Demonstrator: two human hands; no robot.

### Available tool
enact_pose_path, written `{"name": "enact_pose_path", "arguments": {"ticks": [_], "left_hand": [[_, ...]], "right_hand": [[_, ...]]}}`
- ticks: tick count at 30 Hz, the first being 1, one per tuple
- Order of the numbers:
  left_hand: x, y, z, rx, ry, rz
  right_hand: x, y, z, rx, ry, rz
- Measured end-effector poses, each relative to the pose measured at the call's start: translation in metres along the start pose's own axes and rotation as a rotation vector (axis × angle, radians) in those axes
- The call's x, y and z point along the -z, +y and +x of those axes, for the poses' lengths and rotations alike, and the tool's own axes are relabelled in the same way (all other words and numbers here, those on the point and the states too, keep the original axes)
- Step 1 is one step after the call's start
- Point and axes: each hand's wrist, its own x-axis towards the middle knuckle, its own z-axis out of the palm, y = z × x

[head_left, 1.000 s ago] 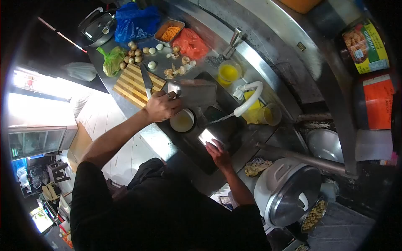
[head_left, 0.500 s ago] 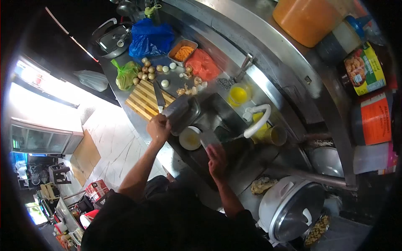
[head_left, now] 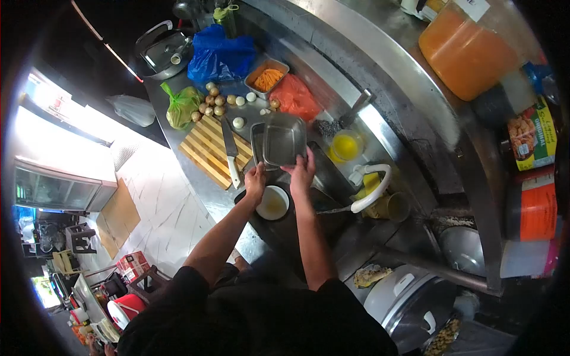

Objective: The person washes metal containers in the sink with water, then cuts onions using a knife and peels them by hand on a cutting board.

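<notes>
At the left edge of the sink, beside the board, our left hand pinches the near corner of the left pan while our right hand curls its fingers round the near edge of the right pan. We hold both just beyond the fingertips, the right pan overlapping its mate, its long axis pointing away.

Rear container — partly hidden behind front container; white label — cut by top edge.
</notes>
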Motion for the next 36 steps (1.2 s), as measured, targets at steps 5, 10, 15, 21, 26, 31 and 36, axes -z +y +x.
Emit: {"name": "enact_pose_path", "arguments": {"ticks": [5,10,15,21,26,31,36], "left_hand": [[-0.003,-0.012,0.024,0.011,-0.089,-0.117],[0.007,-0.010,0.045,0.042,-0.263,-0.277],[0.016,0.010,0.044,-0.069,-0.113,0.069],[0.006,0.080,0.000,-0.683,0.137,0.823],[0.005,0.109,0.004,-0.788,-0.054,0.854],[-0.004,0.124,0.003,-0.890,-0.014,0.312],[0.022,0.138,-0.021,-0.169,-0.122,-0.430]], "right_hand": [[0.000,0.012,0.001,0.127,-0.074,-0.102],[0.106,0.058,-0.045,-0.180,0.259,0.160],[0.198,0.069,-0.061,0.144,0.442,-0.675],[0.160,-0.025,-0.015,0.089,0.758,-0.088],[0.235,0.007,0.042,0.024,0.533,-0.137],[0.227,-0.010,0.034,-0.005,0.591,-0.193],[0.256,0.023,0.060,0.427,0.397,-0.456]]}}
